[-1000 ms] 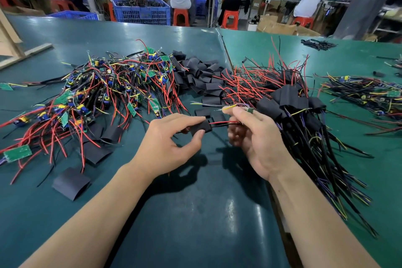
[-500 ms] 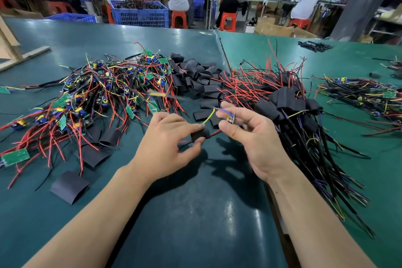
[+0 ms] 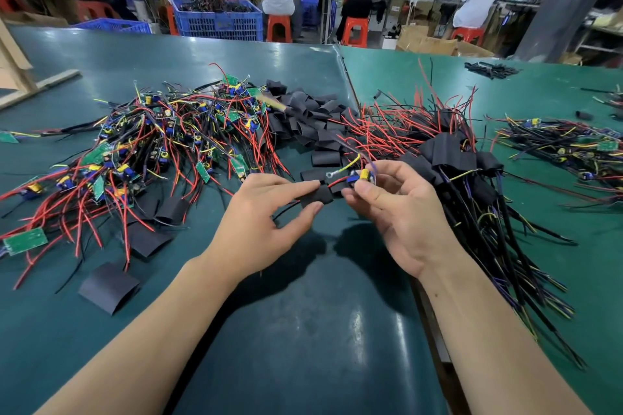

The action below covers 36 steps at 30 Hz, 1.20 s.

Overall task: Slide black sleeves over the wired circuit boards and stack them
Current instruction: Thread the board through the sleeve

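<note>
No brand, label or other writing can be read anywhere in the frame.

At the centre of the frame the left hand (image 3: 256, 229) pinches a short black sleeve (image 3: 316, 196) between thumb and forefinger, its other fingers curled underneath. The sleeve is a flat, matte black tube with an open end facing right. Just right of it, the right hand (image 3: 404, 216) grips a small wired circuit board (image 3: 361, 176) with thumb and curled fingertips; the board carries a yellow component and a blue one. A red wire runs from the board into the sleeve's open end, and a yellow wire with a ring terminal arcs off to the upper left.

Both hands are held above a dark green table (image 3: 303, 330). At left centre lies a tangle of bare boards (image 3: 161, 148) with red, black and yellow wires. Loose black sleeves (image 3: 310, 121) are heaped at upper centre, and a few more lie flat at lower left. At right centre is a stack of sleeved boards (image 3: 451, 158), their black and yellow wires fanning toward the lower right.

Along the top of the frame, people sit on red stools (image 3: 279, 27) beside a blue crate (image 3: 219, 22).
</note>
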Each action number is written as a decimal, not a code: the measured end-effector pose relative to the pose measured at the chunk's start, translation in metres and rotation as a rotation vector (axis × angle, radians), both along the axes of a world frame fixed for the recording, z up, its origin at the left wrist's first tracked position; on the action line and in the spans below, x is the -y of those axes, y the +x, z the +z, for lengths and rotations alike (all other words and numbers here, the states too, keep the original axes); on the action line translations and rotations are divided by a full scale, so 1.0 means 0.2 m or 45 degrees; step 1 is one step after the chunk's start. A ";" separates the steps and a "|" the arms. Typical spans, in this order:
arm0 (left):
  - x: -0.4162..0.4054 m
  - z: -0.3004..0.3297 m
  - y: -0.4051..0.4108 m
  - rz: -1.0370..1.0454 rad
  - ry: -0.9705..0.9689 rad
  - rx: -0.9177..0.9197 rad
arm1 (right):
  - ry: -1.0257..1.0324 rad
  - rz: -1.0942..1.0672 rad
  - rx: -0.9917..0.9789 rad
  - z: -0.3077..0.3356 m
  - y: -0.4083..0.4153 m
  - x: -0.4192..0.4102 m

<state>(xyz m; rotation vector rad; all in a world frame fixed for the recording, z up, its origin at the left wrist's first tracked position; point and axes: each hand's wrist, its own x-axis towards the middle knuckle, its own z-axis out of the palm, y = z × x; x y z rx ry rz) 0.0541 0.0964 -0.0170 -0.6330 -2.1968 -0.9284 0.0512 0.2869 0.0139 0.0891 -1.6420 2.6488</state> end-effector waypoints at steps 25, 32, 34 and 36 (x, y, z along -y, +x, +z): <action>0.00 0.02 0.01 -0.071 0.120 0.050 | 0.097 0.148 0.033 -0.04 0.01 0.05; 0.00 0.01 0.00 -0.071 0.128 0.032 | 0.036 0.139 0.128 -0.04 0.00 0.06; 0.01 0.01 0.00 -0.091 0.132 0.023 | 0.073 0.124 0.136 -0.04 0.00 0.05; 0.01 0.01 0.00 -0.114 0.134 0.032 | 0.085 0.126 0.151 -0.04 0.00 0.05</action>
